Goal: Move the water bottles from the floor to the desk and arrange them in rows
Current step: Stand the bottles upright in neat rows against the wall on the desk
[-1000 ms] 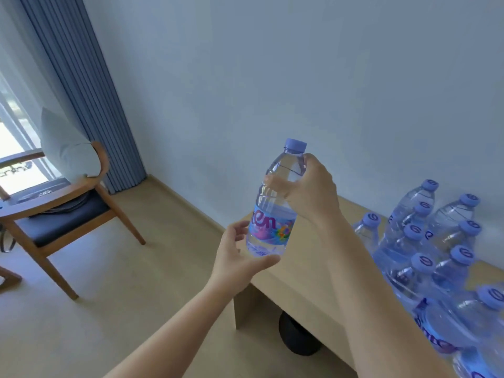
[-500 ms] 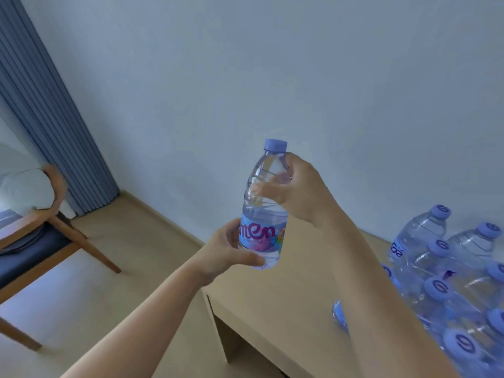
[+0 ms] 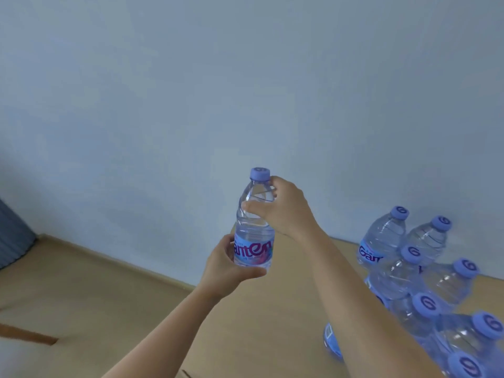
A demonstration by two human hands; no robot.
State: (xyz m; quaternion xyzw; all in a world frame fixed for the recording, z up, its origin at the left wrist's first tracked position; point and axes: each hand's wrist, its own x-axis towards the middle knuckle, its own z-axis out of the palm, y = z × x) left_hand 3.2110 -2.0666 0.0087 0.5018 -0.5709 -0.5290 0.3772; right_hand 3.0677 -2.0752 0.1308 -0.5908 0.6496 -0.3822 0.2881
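A clear water bottle point(image 3: 253, 236) with a purple cap and a blue label is upright in the air above the light wooden desk point(image 3: 267, 323). My right hand point(image 3: 283, 211) grips its upper part just below the cap. My left hand point(image 3: 226, 266) holds its labelled lower part and base from the left. Several matching bottles point(image 3: 409, 276) stand close together in rows on the desk at the right, near the wall; my right forearm hides part of them.
The pale wall point(image 3: 245, 91) runs close behind the desk. Beige floor point(image 3: 68, 282) lies to the left, with a blue curtain point(image 3: 13, 238) at the far left edge. A wooden strip point(image 3: 30, 332), apparently a chair leg, shows at lower left.
The view has swung right, so the chair has left the frame and more of the desk shows. My left hand has closed around the bottle's lower part, and the bottle is now above the desk.
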